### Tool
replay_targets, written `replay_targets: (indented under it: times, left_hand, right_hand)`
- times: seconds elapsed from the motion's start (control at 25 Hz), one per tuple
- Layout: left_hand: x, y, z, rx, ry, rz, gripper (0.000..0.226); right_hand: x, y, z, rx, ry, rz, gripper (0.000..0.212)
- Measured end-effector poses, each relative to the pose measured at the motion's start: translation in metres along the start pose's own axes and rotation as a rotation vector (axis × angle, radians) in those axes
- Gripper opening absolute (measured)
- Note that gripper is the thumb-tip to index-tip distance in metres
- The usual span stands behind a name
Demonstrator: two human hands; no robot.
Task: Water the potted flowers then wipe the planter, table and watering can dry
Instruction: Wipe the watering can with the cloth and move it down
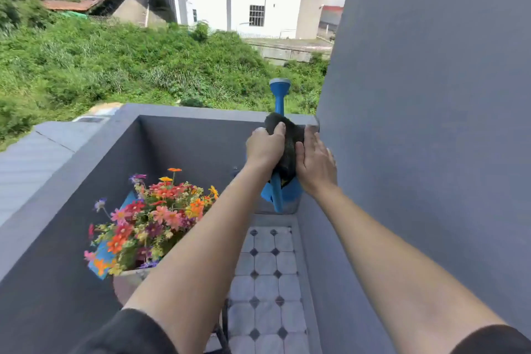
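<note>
A blue watering can (283, 194) is held up in front of the balcony's far corner, its spout head (279, 86) pointing up. A dark cloth (288, 146) is draped over its top. My left hand (265, 146) grips the cloth, fingers curled over it. My right hand (314, 164) presses flat against the cloth and the can's right side. Colourful potted flowers (149, 221) stand in a planter (128, 284) at lower left, on a small table mostly hidden by my left forearm.
Grey balcony walls (71, 210) enclose the spot on the left and far side. A tall grey wall (431, 95) rises on the right. Patterned floor tiles (265, 282) lie below. Beyond the parapet are bushes and a white building.
</note>
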State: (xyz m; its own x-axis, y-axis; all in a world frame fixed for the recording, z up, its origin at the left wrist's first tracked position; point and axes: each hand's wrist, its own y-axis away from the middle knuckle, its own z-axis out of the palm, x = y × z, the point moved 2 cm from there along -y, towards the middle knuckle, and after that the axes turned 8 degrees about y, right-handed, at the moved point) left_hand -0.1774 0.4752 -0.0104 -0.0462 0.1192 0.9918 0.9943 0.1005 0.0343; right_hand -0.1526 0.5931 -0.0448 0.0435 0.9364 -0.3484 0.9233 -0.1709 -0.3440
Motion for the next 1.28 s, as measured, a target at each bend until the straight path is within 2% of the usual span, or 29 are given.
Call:
replay_targets:
  times: [0.28, 0.4, 0.72, 0.84, 0.92, 1.04, 1.28]
  left_hand:
    - [-0.204, 0.027, 0.075, -0.055, -0.108, -0.238, 0.041]
    - [-0.322, 0.032, 0.094, -0.072, -0.192, -0.311, 0.042]
    - [-0.642, 0.034, 0.134, -0.085, -0.250, -0.411, 0.041]
    - [-0.738, 0.022, 0.145, -0.093, -0.256, -0.437, 0.039]
    - [-0.782, 0.016, 0.150, -0.110, -0.244, -0.445, 0.037]
    - [-0.833, 0.009, 0.156, -0.111, -0.242, -0.444, 0.038]
    - [-0.873, 0.011, 0.155, -0.137, -0.256, -0.477, 0.042]
  right_hand:
    - [0.120, 0.098, 0.164, -0.289, 0.027, 0.172, 0.061]
    - [0.166, 0.149, 0.265, -0.379, 0.059, 0.194, 0.067]
    - [0.275, 0.273, 0.544, -0.572, 0.111, 0.260, 0.054]
    - [0.306, 0.297, 0.633, -0.606, 0.097, 0.269, 0.060]
    - [0.322, 0.309, 0.674, -0.611, 0.075, 0.284, 0.065]
    - [0.337, 0.321, 0.721, -0.647, 0.049, 0.302, 0.055]
    - [0.347, 0.331, 0.754, -0.765, 0.021, 0.298, 0.055]
